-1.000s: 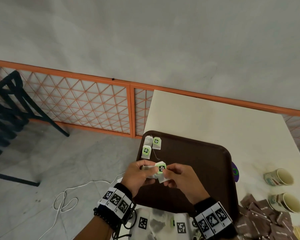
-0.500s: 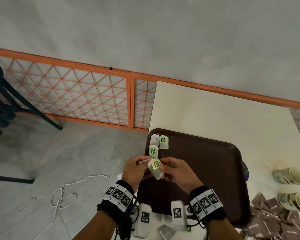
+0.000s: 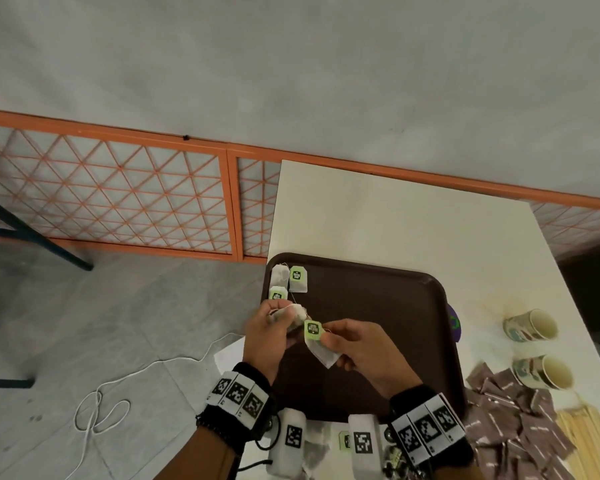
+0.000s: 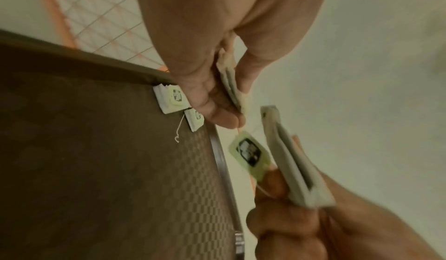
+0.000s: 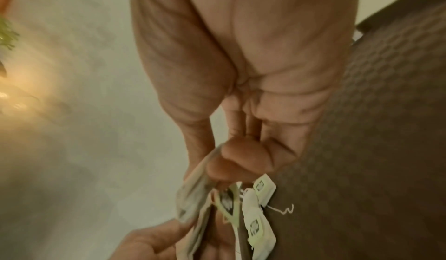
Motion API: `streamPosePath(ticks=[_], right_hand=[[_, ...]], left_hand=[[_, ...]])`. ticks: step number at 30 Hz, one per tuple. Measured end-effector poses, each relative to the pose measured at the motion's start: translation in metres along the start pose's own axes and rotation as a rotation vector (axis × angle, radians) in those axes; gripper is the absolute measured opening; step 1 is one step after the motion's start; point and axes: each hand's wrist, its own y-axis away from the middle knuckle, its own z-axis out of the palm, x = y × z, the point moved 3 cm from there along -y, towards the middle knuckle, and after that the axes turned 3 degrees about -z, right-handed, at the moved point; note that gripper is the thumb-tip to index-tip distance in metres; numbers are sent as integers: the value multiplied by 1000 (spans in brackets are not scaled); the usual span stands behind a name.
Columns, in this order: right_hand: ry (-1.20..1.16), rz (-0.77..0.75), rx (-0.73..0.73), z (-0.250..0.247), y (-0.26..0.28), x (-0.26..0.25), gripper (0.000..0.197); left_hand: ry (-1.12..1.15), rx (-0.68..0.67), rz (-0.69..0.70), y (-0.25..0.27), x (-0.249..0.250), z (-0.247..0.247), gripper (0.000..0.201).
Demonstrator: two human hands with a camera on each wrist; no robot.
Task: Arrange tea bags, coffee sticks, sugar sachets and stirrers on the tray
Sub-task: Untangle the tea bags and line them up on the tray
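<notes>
Brown plastic, the tray (image 3: 378, 323) lies on the table (image 3: 395, 216), three tea bags (image 3: 297, 278) in its far left corner. Beside it on the right wait coffee sticks (image 3: 510, 410), stirrers (image 3: 582, 441) and two cups (image 3: 530, 325). A moment ago both hands met around one bunch; now they have drawn apart. The left hand (image 3: 267, 336) curls round one bag (image 3: 288, 315), the right hand (image 3: 361, 351) pinches another (image 3: 321, 351), its green tag (image 3: 313, 330) dangling between them. Separated, each bag is probably ready to join the row.
</notes>
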Motion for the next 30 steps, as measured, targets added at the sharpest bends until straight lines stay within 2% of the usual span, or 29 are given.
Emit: streamPosePath(ticks=[4, 6, 9, 12, 17, 20, 22, 24, 27, 30], right_hand=[[16, -25, -61, -20, 18, -3, 21], [23, -39, -93, -26, 24, -5, 24], [41, -67, -129, -30, 30, -9, 26], [42, -75, -142, -37, 37, -6, 23], [-291, -101, -174, -61, 54, -4, 29], [-388, -117, -96, -63, 53, -13, 20], [-275, -110, 39, -57, 43, -12, 17], [-53, -111, 211, -44, 29, -7, 10], [280, -164, 383, -12, 19, -1, 11], [407, -267, 404, 16, 19, -1, 11]], left_hand=[[335, -77, -127, 6, 2, 3, 6], [417, -121, -153, 9, 3, 2, 6], [465, -185, -174, 16, 8, 4, 7], [493, -192, -182, 20, 14, 6, 10], [439, -163, -194, 24, 17, 6, 12], [388, -222, -269, 30, 12, 12, 13], [306, -239, -312, 35, 9, 17, 17], [145, -201, -302, 40, 4, 20, 17], [-170, -93, -132, 49, -4, 20, 14], [-313, -27, 32, 59, -9, 19, 15]])
